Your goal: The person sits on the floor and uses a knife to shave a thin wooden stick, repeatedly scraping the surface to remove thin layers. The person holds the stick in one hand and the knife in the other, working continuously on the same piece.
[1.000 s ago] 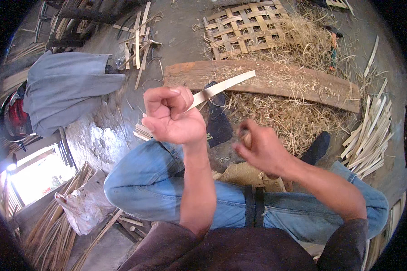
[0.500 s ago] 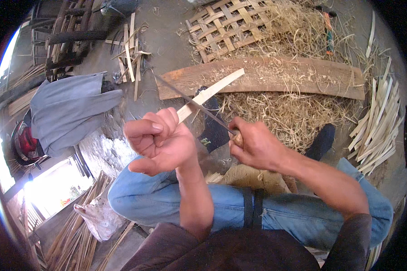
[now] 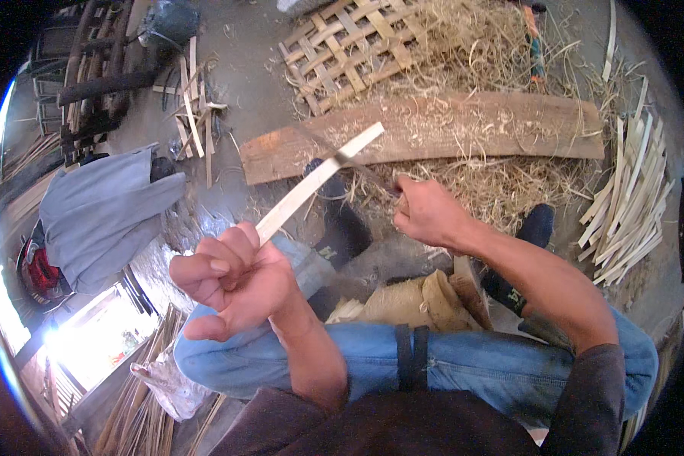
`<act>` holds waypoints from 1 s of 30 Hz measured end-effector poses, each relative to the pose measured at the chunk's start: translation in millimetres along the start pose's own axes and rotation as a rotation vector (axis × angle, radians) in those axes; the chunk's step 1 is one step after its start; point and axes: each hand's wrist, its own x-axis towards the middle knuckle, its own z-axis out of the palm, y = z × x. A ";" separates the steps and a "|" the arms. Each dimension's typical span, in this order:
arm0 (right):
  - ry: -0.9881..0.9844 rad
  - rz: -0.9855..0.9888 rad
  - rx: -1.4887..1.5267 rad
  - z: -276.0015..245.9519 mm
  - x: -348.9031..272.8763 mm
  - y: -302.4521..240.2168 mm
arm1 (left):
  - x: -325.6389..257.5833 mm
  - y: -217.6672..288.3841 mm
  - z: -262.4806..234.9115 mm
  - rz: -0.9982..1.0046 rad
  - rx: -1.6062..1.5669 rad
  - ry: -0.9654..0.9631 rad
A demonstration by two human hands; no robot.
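Note:
A pale, flat bamboo strip (image 3: 300, 190) slants up and to the right out of my left hand (image 3: 239, 281). The fingers of that hand are curled round its lower end, palm turned up. My right hand (image 3: 433, 213) is wrapped round a knife, its handle hidden in the fist. The dark, thin knife blade (image 3: 368, 174), blurred by motion, lies across the strip near its far end. Beyond the hands, a long wooden board (image 3: 433, 133) strewn with shavings lies on the floor.
Curly shavings (image 3: 463, 182) heap around the board. A woven bamboo mat (image 3: 349, 57) lies behind it. Cut strips (image 3: 627, 205) are piled at right; more strips (image 3: 194, 110) lie at far left. A grey cloth (image 3: 102, 220) hangs at left. A pale wood block (image 3: 403, 300) sits before my legs.
My left hand has moved down and left, drawing the strip with it, so the blade now crosses nearer its far end. My right hand stays almost in place.

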 end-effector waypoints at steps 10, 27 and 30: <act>-0.019 0.178 -0.151 -9.1 2.0 28.5 | -0.9 1.2 -2.4 -0.009 0.020 0.019; 0.116 0.231 -0.076 44.8 -5.4 9.5 | 10.0 6.3 -13.6 -0.098 -0.010 0.267; 0.022 0.187 0.093 51.7 -17.7 -51.3 | 6.5 5.5 -20.3 -0.102 -0.041 0.325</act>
